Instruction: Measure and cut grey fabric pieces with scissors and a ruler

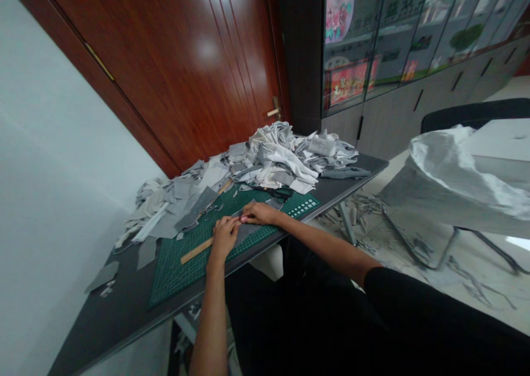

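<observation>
My left hand (226, 233) is at the middle of a green cutting mat (174, 271), its fingers bent and pressed down on a piece of grey fabric (247, 232). A wooden ruler (196, 252) sticks out from under that hand toward the left. Close beside it, my right hand (259, 213) has its fingers closed on the same fabric, and the fingertips of both hands nearly meet. The fingers cover part of the fabric's edge and of the ruler. Just beyond the right hand lies a pair of black-handled scissors (275, 192).
A large heap of grey and white fabric pieces (285, 158) covers the far side of the dark table (128, 298). Loose scraps (103, 276) lie at its left end. A chair with a big whitish plastic bag (464, 183) stands at right, with offcuts on the floor (372, 221).
</observation>
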Available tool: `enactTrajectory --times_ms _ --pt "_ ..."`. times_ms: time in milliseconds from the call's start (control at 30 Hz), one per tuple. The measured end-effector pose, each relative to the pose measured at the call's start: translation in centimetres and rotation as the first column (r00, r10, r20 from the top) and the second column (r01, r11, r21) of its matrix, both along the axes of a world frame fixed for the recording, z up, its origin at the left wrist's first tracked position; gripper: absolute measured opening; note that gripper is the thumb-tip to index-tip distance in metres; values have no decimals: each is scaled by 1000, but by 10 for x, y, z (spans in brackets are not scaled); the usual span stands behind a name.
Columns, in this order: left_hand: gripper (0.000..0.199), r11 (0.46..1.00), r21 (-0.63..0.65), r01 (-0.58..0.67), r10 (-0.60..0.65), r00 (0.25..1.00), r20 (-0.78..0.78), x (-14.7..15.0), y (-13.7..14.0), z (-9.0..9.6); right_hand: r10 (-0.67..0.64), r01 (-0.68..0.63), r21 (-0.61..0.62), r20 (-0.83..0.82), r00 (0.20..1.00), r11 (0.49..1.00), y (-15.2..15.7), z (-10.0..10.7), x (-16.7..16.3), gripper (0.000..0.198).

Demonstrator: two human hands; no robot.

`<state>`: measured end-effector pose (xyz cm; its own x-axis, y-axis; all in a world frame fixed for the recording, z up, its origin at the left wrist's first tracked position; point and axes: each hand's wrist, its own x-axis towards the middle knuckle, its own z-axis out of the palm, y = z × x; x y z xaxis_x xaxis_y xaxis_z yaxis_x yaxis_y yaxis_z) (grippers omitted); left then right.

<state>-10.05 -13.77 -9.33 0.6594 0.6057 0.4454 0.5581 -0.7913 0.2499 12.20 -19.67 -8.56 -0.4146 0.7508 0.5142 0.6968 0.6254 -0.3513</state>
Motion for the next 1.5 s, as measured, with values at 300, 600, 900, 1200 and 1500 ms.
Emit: enactTrajectory --times_ms 300,600,900,1200,1500 --pt "30 999 26 -41 42 998 -41 -1 -7 3 -8 8 50 -3 1000 999 -2 -2 4 22" --pt "32 999 14 -44 45 997 -66 -1 -11 4 -44 46 78 -28 999 996 -11 -6 25 24" --pt "31 999 -5 -50 50 996 -69 0 -13 6 -72 76 88 -42 997 993 -21 -8 51 30" --pt "31 997 -39 -60 58 996 -64 2 -16 6 -134 136 51 -54 990 989 -26 -12 69 28" --pt "30 997 -35 -65 64 998 -19 2 -18 5 -160 163 50 -63 985 985 -30 -12 72 24"
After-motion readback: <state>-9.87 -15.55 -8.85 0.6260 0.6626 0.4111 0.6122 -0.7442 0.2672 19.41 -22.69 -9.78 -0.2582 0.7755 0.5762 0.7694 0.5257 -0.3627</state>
